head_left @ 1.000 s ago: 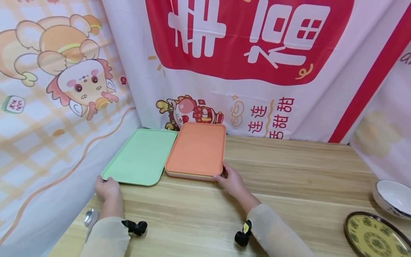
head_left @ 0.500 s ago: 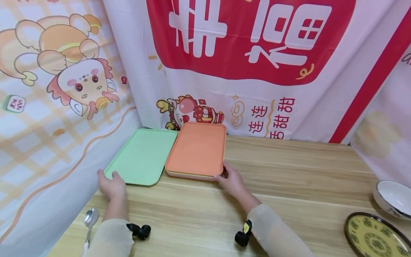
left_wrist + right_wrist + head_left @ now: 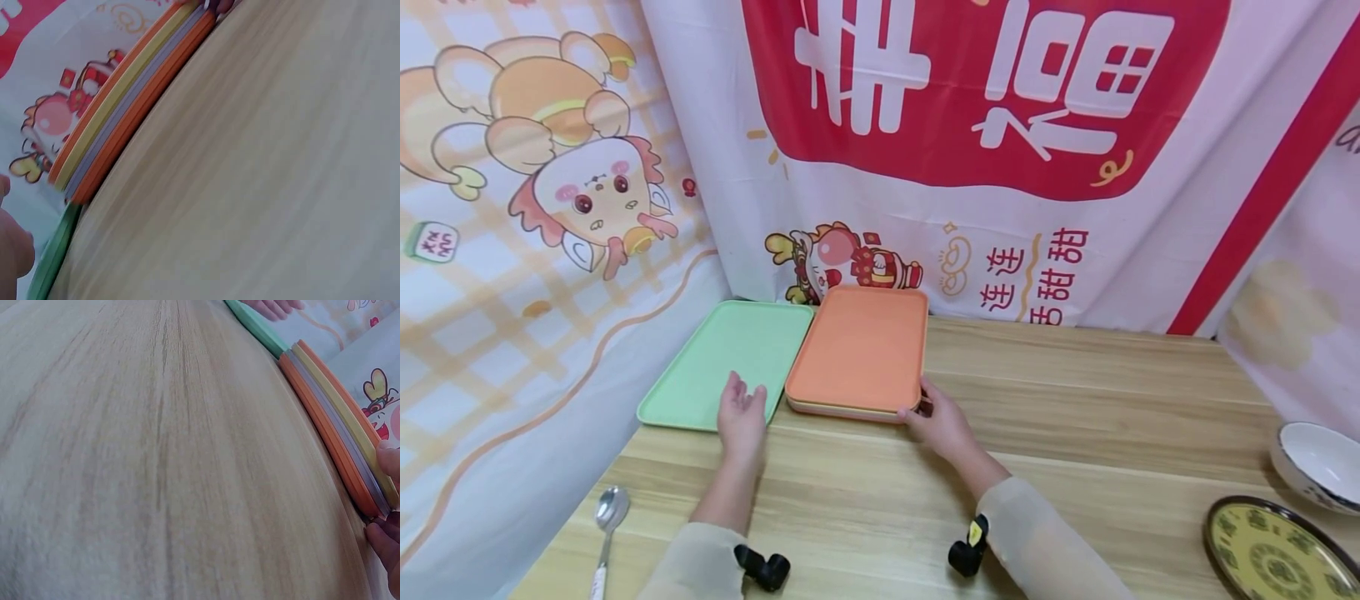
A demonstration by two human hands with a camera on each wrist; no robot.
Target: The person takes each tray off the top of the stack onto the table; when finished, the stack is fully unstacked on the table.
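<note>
A green tray [image 3: 730,354] lies flat at the back left of the table. Beside it sits a stack of trays [image 3: 859,350], orange on top, with yellow, purple and orange edges below [image 3: 134,103]. My left hand [image 3: 742,417] is over the green tray's near right corner, fingers loosely extended and holding nothing. At the stack's near right corner, my right hand [image 3: 943,423] grips the trays. In the right wrist view its thumb [image 3: 389,459] is at the top tray's edge and the other fingers are at the bottom edge.
A spoon [image 3: 608,521] lies on the wooden table [image 3: 850,508] at the left front. On the right are a patterned yellow plate [image 3: 1277,554] and a white bowl [image 3: 1326,458]. Printed curtains hang behind and at the left of the table.
My left hand has let go of the green tray's near left corner and moved right, towards the stack. The right hand and the trays have stayed in place.
</note>
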